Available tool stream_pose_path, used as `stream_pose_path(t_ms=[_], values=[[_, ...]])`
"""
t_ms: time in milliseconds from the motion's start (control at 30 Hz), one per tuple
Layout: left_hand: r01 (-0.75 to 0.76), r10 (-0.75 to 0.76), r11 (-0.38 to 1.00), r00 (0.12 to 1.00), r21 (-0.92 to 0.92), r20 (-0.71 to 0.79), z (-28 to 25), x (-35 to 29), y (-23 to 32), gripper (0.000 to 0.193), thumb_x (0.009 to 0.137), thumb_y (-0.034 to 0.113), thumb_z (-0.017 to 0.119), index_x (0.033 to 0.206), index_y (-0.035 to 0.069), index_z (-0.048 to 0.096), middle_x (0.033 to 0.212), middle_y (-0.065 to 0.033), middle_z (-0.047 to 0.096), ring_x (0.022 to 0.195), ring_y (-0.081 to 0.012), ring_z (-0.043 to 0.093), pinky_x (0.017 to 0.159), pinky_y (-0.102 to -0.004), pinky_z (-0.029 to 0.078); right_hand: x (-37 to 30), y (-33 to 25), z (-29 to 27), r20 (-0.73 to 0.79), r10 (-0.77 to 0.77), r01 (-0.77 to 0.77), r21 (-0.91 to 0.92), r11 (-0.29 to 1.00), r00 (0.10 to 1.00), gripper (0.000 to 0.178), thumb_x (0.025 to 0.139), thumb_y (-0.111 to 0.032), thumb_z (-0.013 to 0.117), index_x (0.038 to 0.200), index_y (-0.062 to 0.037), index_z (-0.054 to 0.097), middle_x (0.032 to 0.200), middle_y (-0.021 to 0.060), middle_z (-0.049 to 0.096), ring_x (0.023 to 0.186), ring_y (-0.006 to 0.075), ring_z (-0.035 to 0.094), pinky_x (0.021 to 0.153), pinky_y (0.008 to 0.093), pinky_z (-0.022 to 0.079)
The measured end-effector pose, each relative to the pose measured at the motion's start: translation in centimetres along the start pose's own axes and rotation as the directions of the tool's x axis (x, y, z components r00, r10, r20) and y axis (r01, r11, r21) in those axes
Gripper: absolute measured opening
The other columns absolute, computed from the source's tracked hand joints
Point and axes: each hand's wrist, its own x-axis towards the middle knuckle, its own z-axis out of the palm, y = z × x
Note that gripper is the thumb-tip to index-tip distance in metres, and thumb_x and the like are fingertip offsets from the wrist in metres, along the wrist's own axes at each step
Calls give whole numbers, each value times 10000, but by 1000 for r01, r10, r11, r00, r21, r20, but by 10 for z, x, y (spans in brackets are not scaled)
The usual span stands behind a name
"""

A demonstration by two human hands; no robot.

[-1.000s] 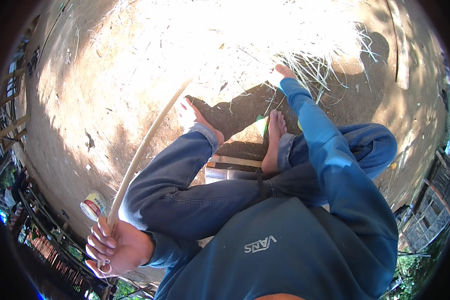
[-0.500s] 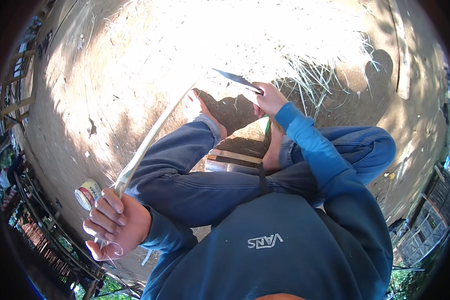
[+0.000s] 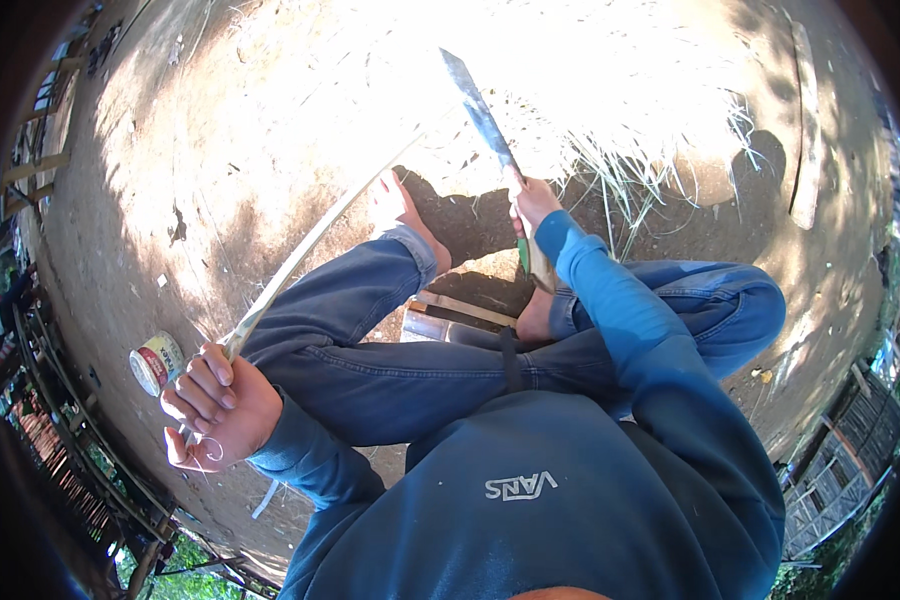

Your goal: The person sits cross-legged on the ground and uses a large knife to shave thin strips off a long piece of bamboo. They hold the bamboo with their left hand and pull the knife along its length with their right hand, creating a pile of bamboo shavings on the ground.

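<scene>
My left hand, at the lower left beside my knee, has its fingers curled round the near end of a long pale bamboo strip. The strip slants up and away past my bare foot, and its far end fades into the glare. A thin curl of fibre hangs by the thumb. My right hand is closed on the handle of a machete, above the ground between my feet. Its long blade points forward and slightly left, apart from the strip. A bit of green shows by the handle below my fist.
A small round tin stands on the dirt beside my left hand. Pale shavings lie in a heap ahead to the right. Pieces of wood lie under my crossed legs. A wooden pole rests at the far right.
The machete has swung from pointing left, near the strip, to pointing forward, away from it. My left hand still grips the strip and appears slightly higher and further left.
</scene>
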Motion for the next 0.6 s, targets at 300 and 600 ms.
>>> stream_pose_path(t_ms=[300,600], values=[[-26,27,999,1000,19,-11,5,1,-2,315,760,317,509,550,171,324,419,33,258,409,-107,247,563,-292,305,-12,3,-8,129,58,-67,65,996,990,480,967,-470,447,802,-23,502,552,53,484,418,159,488,383,333,421],[-41,42,998,999,41,-33,5,1,-3,313,774,323,495,573,170,310,438,32,239,426,-112,259,574,-304,311,-16,1,-13,146,0,0,-2,1000,989,363,976,-335,444,848,-3,510,555,57,485,421,155,497,373,335,418]])
